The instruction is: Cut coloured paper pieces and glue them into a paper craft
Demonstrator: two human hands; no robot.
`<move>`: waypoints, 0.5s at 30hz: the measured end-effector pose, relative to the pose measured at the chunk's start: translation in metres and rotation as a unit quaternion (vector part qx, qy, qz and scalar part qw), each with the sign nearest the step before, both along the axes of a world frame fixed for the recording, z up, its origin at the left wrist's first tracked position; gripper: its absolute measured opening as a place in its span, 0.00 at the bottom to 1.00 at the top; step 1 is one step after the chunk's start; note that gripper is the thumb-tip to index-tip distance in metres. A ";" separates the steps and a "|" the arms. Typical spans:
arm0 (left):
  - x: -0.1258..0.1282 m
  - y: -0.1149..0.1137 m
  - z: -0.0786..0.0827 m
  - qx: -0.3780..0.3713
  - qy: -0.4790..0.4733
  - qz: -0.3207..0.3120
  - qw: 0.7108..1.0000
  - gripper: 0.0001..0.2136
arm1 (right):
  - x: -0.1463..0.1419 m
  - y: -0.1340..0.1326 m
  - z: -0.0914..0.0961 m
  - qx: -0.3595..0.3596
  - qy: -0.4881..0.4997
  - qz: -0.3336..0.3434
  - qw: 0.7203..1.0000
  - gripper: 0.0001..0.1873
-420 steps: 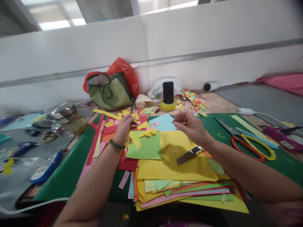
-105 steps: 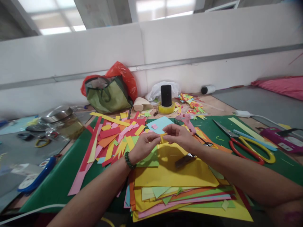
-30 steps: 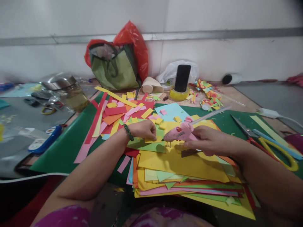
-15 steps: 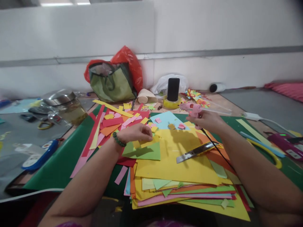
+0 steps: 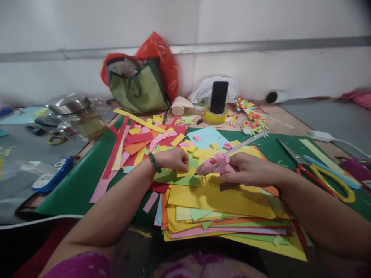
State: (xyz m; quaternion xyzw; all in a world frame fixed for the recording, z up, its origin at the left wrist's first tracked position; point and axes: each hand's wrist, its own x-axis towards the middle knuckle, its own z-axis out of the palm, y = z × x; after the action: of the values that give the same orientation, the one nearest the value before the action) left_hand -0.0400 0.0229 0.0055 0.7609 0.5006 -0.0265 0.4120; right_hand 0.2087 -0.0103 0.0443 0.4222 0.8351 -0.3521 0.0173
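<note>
Left hand [image 5: 177, 159]: Fingers curled nearly closed, its tips rest on a yellow paper piece [image 5: 189, 172]; whether they pinch it or only press it cannot be told. A green beaded bracelet [image 5: 154, 162] circles the wrist.
Right hand [image 5: 246, 169]: Wrapped around the grip of a pink glue gun [image 5: 216, 164], fingers mostly closed.
Glue gun: Held above the paper stack [image 5: 232, 228], its nozzle points at the left hand's fingertips, just beside the yellow piece; contact cannot be told. A clear glue stick [image 5: 249, 141] juts from its rear.
Yellow piece: Lies on the right half of a light-green sheet [image 5: 174, 178], which overlaps the left edge of the stack's top yellow sheet [image 5: 226, 200].
Paper stack: Yellow, orange, pink and green layers jut unevenly at the near edge of a green mat [image 5: 72, 185].
Mat's far-left corner: Red, yellow, pink and orange scraps pile up; a lidded glass jar [image 5: 87, 117] sits beyond.
Mat's right side: Scissors [image 5: 301, 160] with one red and one yellow handle lie near a light-blue strip [image 5: 333, 172].
Table's back edge: An olive tote bag [image 5: 139, 90] slumps left; a smartphone [image 5: 219, 96] stands on a yellow tape roll [image 5: 216, 116], paper flowers [image 5: 256, 116] to its right.
</note>
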 end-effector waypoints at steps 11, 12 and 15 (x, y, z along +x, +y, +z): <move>0.003 -0.001 0.002 -0.006 0.010 -0.002 1.000 0.04 | -0.003 0.000 -0.007 -0.003 -0.006 0.016 1.000 0.16; 0.003 -0.001 0.002 -0.006 0.012 -0.002 1.000 0.04 | -0.002 0.000 -0.005 -0.005 -0.013 0.017 1.000 0.17; 0.003 0.000 0.001 -0.006 0.005 -0.006 1.000 0.04 | 0.000 -0.002 -0.001 0.009 0.009 -0.005 1.000 0.17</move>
State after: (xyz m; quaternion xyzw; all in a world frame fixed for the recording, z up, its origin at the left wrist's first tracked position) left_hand -0.0371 0.0225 0.0068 0.7612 0.4983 -0.0359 0.4135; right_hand 0.2090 -0.0127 0.0428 0.4231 0.8365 -0.3483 0.0043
